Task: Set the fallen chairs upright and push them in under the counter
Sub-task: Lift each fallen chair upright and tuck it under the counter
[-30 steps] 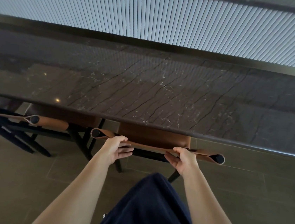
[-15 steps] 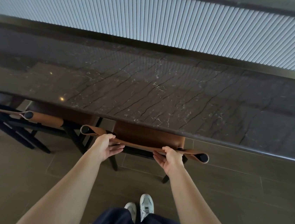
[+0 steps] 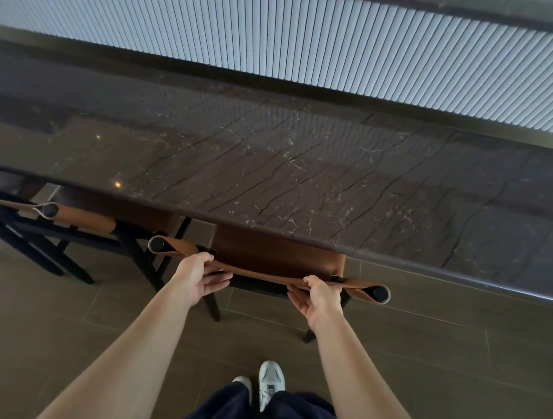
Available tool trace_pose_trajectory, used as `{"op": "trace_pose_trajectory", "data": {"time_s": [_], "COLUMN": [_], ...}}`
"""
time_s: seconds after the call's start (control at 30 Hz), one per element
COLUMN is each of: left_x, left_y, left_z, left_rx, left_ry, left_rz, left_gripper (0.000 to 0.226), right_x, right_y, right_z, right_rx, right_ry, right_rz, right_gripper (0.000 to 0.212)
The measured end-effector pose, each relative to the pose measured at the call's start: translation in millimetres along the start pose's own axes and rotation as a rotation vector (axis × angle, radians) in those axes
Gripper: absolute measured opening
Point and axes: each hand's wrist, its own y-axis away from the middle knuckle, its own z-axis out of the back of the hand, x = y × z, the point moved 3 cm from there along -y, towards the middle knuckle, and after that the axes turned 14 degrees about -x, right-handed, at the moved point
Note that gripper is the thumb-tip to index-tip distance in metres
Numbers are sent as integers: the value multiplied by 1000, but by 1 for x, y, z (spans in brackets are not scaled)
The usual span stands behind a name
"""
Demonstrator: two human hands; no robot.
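- Both bare forearms were stretched forward and down, roughly parallel.
- The left hand (image 3: 200,278) was hooked on the chair backrest (image 3: 179,249), thumb laid over its top, fingers nearly straight beneath.
- The right hand (image 3: 318,298) was placed likewise, thumb on top.

The bench (image 3: 307,171) is glossy dark veined stone. The chair (image 3: 276,256) has smooth tan leather on matt black legs. The floor (image 3: 459,350) is matt brown tile.
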Motion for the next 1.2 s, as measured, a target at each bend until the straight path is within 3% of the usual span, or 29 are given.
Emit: {"op": "trace_pose_trajectory", "data": {"time_s": [0.4, 0.53, 0.8, 0.93, 1.2], "left_x": [1, -1, 2, 18, 142], "left_y": [1, 1, 11, 55, 173], "left_z": [5, 8, 6, -6, 7], "left_rx": [71, 121, 228, 449, 889], "left_ry": [-83, -118, -206, -170, -545], "left_rz": [-15, 0, 1, 96, 71], "left_gripper": [30, 34, 47, 34, 21], "right_x": [-3, -16, -123, -161, -242], "right_y": [25, 43, 102, 120, 174], "right_z": [22, 57, 121, 163, 272], "right_rx": [74, 99, 156, 66, -101], "right_ry": [-8, -183, -609, -746, -980], "right_rz": [90, 91, 23, 49, 162], "right_gripper": [26, 42, 47, 45, 42]}}
